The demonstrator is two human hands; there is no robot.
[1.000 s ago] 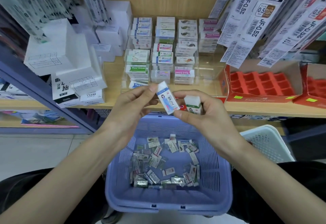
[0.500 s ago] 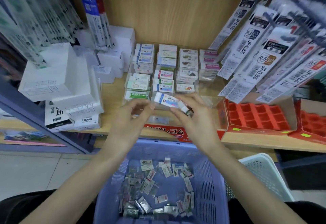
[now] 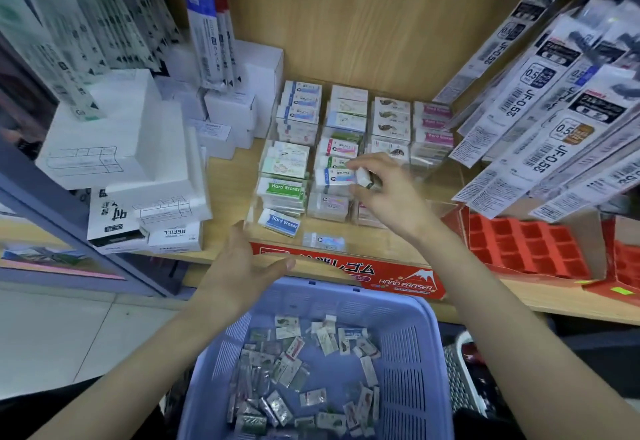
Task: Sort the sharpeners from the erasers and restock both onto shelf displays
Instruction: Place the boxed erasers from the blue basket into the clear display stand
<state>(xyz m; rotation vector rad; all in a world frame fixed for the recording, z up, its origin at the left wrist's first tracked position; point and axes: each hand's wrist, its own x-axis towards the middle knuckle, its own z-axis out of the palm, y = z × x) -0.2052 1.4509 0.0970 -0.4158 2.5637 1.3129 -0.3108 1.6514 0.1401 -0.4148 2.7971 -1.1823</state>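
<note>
Lavender plastic basket point(image 3: 408, 322) sits at the bottom of the head view, below the wooden shelf point(image 3: 228, 197), holding a loose scatter of small wrapped erasers point(image 3: 304, 367) across its floor. Sharpeners cannot be told apart from erasers among these small pieces.

Right hand point(image 3: 391, 197) is extended over the clear acrylic display case point(image 3: 446, 190) on the shelf. Its fingertips pinch a white eraser with a blue end sleeve point(image 3: 334, 176), held flat over the middle column of the case, above the stacked erasers there. A second small white piece point(image 3: 365, 176) is tucked against the same hand; its type cannot be determined.

Left hand point(image 3: 242, 266) is open and empty, fingers loosely spread, positioned near the front edge of the shelf just above the basket rim and beside the red label strip reading "HARD ERASER" point(image 3: 405, 282).

Within the case, green and blue "Hard Eraser" packs point(image 3: 284, 190) occupy the left column. Red compartmented trays point(image 3: 526, 249) stand to the right on the shelf; white boxes point(image 3: 114, 148) are stacked to the left. Hanging refill packets point(image 3: 554, 121) overlap the upper right.
</note>
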